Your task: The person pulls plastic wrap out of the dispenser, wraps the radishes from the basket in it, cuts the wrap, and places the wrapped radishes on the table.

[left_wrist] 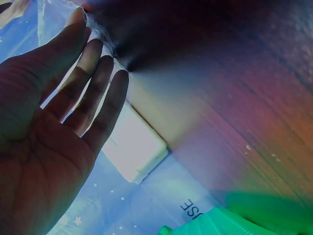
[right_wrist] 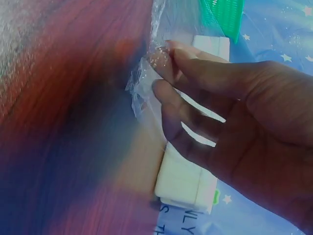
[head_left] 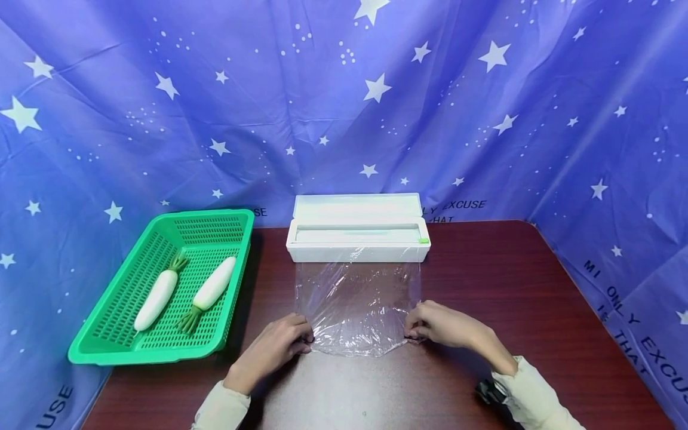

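Observation:
A sheet of clear plastic wrap [head_left: 357,304] stretches from the front of a white wrap dispenser box [head_left: 357,254] toward the person. The box's lid [head_left: 357,206] stands raised at the back. My left hand [head_left: 276,343] pinches the sheet's near left corner between thumb and index finger, the other fingers stretched out in the left wrist view. At the near right corner my right hand [head_left: 446,325] pinches the film, and a crumpled bit of plastic wrap [right_wrist: 142,93] sticks out past its fingers in the right wrist view.
A green plastic basket [head_left: 80,349] stands on the left of the dark red wooden table [head_left: 484,269]. Inside lie two white radishes [head_left: 158,298] with trimmed green stems. A small green slider [head_left: 424,240] sits at the box's right end. Blue star-patterned cloth [head_left: 322,89] hangs behind.

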### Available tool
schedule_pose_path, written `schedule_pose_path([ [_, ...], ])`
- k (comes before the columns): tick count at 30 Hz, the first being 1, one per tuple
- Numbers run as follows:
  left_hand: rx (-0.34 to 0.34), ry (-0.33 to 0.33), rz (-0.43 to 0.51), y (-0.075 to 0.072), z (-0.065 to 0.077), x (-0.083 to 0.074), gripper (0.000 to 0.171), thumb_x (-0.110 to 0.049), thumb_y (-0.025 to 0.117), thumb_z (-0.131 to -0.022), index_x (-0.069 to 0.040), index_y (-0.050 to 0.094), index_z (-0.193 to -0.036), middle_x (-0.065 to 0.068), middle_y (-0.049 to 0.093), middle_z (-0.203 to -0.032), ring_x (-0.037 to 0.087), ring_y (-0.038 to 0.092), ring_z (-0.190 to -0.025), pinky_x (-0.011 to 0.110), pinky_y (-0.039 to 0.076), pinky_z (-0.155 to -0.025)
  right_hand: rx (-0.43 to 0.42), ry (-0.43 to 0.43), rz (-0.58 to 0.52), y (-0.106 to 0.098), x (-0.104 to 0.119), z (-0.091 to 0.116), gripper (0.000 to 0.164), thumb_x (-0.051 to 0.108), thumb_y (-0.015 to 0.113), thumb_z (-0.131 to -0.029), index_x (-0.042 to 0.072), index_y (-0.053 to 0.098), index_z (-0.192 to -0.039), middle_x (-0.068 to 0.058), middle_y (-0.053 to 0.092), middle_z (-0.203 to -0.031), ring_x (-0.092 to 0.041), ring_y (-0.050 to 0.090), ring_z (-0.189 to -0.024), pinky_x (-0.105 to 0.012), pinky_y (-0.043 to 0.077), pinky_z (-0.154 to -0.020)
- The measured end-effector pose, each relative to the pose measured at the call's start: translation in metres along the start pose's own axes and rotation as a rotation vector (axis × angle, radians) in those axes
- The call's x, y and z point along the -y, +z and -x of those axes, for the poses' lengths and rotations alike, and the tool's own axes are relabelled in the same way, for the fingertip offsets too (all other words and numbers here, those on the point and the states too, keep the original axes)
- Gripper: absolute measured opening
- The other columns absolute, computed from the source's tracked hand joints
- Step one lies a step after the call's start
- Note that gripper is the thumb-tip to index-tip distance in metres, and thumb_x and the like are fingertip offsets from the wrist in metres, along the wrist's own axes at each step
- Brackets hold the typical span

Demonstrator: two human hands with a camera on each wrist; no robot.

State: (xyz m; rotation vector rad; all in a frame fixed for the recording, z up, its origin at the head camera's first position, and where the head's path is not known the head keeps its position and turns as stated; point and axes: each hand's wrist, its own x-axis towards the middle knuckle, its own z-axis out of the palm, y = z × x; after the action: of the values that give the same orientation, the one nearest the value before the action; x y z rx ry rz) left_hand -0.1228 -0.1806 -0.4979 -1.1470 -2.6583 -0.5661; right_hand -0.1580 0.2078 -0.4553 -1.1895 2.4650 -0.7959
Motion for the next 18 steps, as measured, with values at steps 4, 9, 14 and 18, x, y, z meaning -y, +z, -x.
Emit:
schedule_pose_path([
  [4,-0.021,0.033,-0.014,0.001,0.001,0.001,0.023,-0.013,0.090,-0.077,-0.015,0.069,-0.086,-0.007,0.065,-0.085,0.007,0.060,-0.080,0.024,0.054,-0.070,-0.054,-0.028,0.001,-0.002,-0.004,0.000,0.018,-0.008,0.069,-0.091,0.009,0.071,-0.084,0.003,0.067,-0.078,0.002,0.056,-0.073,-0.022,0.053,-0.066],
  [9,-0.036,0.066,-0.060,0.002,0.000,0.001,0.021,-0.013,0.089,-0.079,-0.017,0.070,-0.086,-0.008,0.065,-0.086,0.009,0.061,-0.080,0.028,0.054,-0.071,-0.172,0.014,0.060,-0.005,-0.011,-0.002,0.007,0.002,0.072,-0.095,0.007,0.076,-0.097,0.001,0.075,-0.091,-0.006,0.067,-0.084,-0.031,0.059,-0.078],
  [14,-0.051,0.080,-0.093,0.001,0.000,-0.001,0.020,-0.013,0.088,-0.081,-0.017,0.069,-0.085,-0.009,0.064,-0.085,0.010,0.059,-0.079,0.029,0.052,-0.070,-0.415,0.093,0.088,-0.011,-0.022,-0.008,0.009,0.005,0.077,-0.092,0.004,0.076,-0.101,0.002,0.074,-0.093,-0.013,0.070,-0.086,-0.038,0.061,-0.082],
  [18,-0.065,0.087,-0.119,0.000,0.000,-0.003,0.019,-0.011,0.087,-0.082,-0.016,0.069,-0.087,-0.008,0.062,-0.087,0.011,0.059,-0.081,0.031,0.053,-0.073,-0.624,0.112,0.101,-0.016,-0.034,-0.016,0.010,0.002,0.080,-0.089,0.006,0.076,-0.098,0.003,0.070,-0.089,-0.012,0.065,-0.081,-0.035,0.058,-0.074],
])
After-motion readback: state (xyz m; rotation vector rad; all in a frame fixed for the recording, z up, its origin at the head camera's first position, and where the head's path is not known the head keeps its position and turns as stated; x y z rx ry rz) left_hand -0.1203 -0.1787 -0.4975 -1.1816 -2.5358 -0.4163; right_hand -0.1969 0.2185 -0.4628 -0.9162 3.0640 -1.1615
